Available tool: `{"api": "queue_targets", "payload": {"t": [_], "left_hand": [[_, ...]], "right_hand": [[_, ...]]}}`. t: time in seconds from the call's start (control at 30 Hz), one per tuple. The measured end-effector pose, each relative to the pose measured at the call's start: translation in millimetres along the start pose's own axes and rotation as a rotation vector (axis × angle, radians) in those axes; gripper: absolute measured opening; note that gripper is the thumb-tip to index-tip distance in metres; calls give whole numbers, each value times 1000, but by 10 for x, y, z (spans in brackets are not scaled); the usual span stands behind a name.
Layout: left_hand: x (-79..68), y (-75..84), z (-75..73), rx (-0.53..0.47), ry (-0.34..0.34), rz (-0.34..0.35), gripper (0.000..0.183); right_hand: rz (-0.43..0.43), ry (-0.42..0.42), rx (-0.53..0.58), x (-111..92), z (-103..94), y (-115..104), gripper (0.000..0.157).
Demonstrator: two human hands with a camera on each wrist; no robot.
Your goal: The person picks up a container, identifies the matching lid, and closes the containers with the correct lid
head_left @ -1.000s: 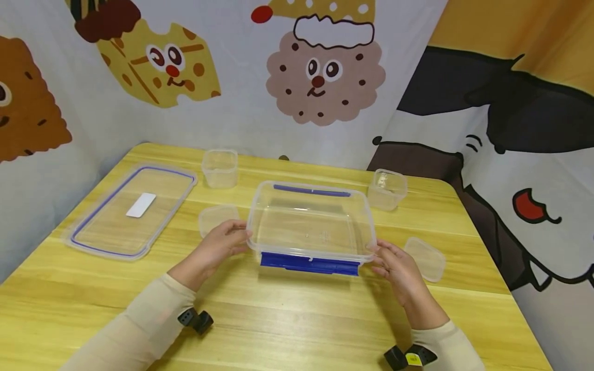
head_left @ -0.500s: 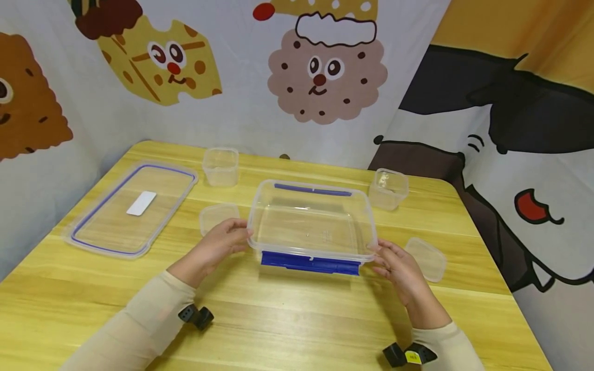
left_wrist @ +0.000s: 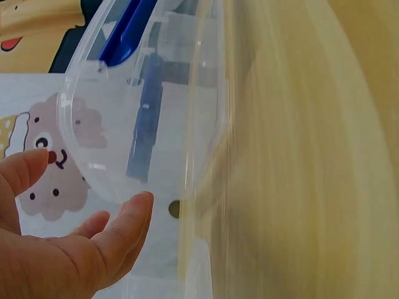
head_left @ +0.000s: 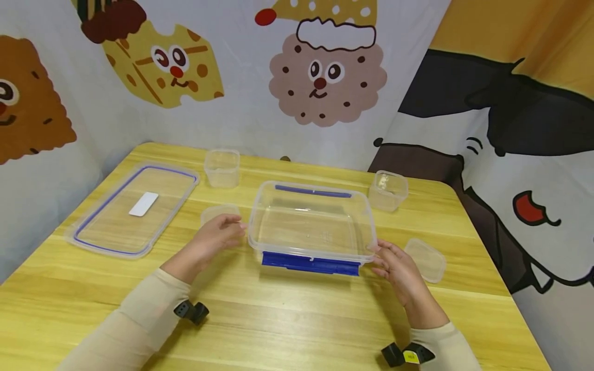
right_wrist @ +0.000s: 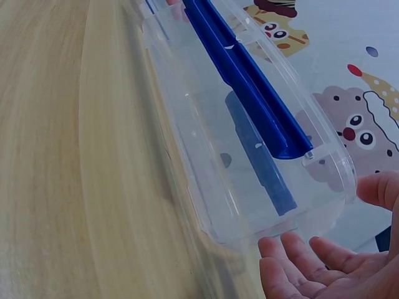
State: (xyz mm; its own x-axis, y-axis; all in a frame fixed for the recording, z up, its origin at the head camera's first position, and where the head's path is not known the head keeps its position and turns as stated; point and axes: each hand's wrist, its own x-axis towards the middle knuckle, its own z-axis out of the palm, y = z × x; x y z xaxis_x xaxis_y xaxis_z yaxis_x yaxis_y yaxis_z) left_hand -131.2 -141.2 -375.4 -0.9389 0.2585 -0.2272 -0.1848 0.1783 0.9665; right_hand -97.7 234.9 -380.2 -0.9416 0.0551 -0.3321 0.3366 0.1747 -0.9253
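A clear plastic food container (head_left: 308, 226), lidless and with blue clip latches (head_left: 311, 264) on its long sides, sits on the wooden table. Beyond its left end is my left hand (head_left: 211, 242), fingers loosely bent and holding nothing. The left wrist view shows a gap between that thumb and the container's rim. My right hand (head_left: 401, 273) is at the opposite end, thumb tip right at the rim corner. In the right wrist view its fingertips (right_wrist: 269, 248) lie loosely spread beside the end wall, below the rim.
A large clear lid (head_left: 158, 226) with a blue seal and white label lies at the left. Two small clear tubs (head_left: 223, 170) (head_left: 389, 191) stand towards the back. Small lids (head_left: 424, 260) lie near each hand, the left one (head_left: 218, 210) partly hidden. A printed cloth hangs behind.
My left hand has let go of the container's left rim and moved slightly away to the left. The container and my right hand have stayed in place.
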Motion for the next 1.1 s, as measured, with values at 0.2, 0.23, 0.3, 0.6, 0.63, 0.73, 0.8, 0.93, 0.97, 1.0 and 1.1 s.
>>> {"api": "queue_targets", "payload": {"t": [0.2, 0.23, 0.3, 0.6, 0.63, 0.73, 0.8, 0.93, 0.97, 1.0, 1.1], "left_hand": [[-14, 5, -116, 10, 56, 22, 60], [-19, 10, -134, 10, 63, 26, 61], [-31, 24, -164, 11, 82, 28, 61], [-60, 67, -236, 35, 156, 46, 59], [-63, 70, -245, 44, 168, 48, 59], [-73, 80, -283, 80, 206, 45, 59], [-84, 84, -319, 98, 232, 48, 60], [-103, 85, -408, 135, 278, 60, 60], [-112, 83, -431, 139, 289, 65, 60], [-121, 78, -455, 157, 301, 63, 61], [-155, 59, -528, 180, 331, 65, 63]], "right_hand": [[16, 15, -23, -12, 15, -22, 55], [16, 16, -25, -13, 15, -21, 54], [12, 13, -26, -16, 14, -18, 56], [-25, 18, -9, -12, 16, 18, 60], [-26, 20, -6, -12, 18, 19, 60], [-31, 24, 1, -8, 24, 19, 58], [-24, 25, 2, -10, 29, 10, 57], [2, 26, -2, 2, 33, -16, 57], [8, 26, -3, 7, 34, -21, 57], [14, 28, -4, 16, 35, -20, 56], [8, 29, 3, 52, 27, 23, 56]]}}
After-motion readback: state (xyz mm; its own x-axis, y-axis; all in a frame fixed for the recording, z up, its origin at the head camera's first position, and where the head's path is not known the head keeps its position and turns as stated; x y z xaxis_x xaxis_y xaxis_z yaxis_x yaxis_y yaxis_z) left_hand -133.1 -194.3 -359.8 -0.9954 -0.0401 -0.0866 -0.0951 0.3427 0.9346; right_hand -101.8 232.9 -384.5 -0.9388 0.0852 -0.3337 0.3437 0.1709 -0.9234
